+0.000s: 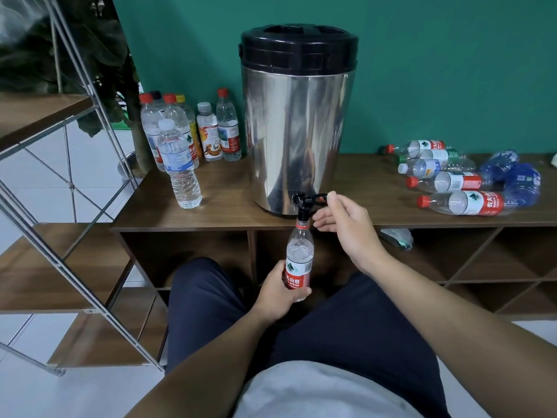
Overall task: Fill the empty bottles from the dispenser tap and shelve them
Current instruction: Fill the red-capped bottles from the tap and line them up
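Note:
A steel dispenser (297, 131) with a black lid stands on the wooden cabinet top (217, 212). Its black tap (304, 203) juts over the front edge. My left hand (278, 294) grips a clear bottle (299, 251) with a red label, held upright with its open neck right under the spout. My right hand (343, 218) reaches to the tap lever (321, 197); thumb and forefinger pinch its end, the other fingers lie loosely open below.
Several upright capped bottles (180, 137) stand left of the dispenser. Several bottles (452, 176) lie on their sides at the right, with crushed blue ones behind. Open cabinet compartments (193, 257) sit below. A metal-framed wooden shelf (45, 182) stands at left.

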The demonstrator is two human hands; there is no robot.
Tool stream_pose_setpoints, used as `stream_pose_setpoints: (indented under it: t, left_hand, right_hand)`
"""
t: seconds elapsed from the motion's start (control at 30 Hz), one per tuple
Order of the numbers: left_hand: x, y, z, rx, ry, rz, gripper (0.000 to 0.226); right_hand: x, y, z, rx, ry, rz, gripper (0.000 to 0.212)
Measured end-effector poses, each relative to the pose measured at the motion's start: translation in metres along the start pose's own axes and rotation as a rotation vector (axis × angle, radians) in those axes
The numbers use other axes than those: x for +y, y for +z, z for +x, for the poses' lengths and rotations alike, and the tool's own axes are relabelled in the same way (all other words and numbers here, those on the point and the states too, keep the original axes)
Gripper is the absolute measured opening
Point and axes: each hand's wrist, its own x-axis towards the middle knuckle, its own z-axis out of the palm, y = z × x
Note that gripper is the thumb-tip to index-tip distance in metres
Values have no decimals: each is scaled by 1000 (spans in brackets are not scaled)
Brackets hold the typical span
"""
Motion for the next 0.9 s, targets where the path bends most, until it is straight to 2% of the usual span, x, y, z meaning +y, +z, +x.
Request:
stream_pose_setpoints:
  t: [0.17, 0.57, 0.9]
  left_hand:
    - [0, -1, -1, -5, -10, 26, 72]
    - [4, -3, -1, 2, 4, 68, 70]
    - [9, -7, 0, 41, 17, 95, 66]
  right_hand:
    - [-18, 6, 12, -88, 49, 8, 31]
    - [-13, 24, 31, -38, 130, 56, 24]
    - [-11, 24, 39, -86, 175, 129, 19]
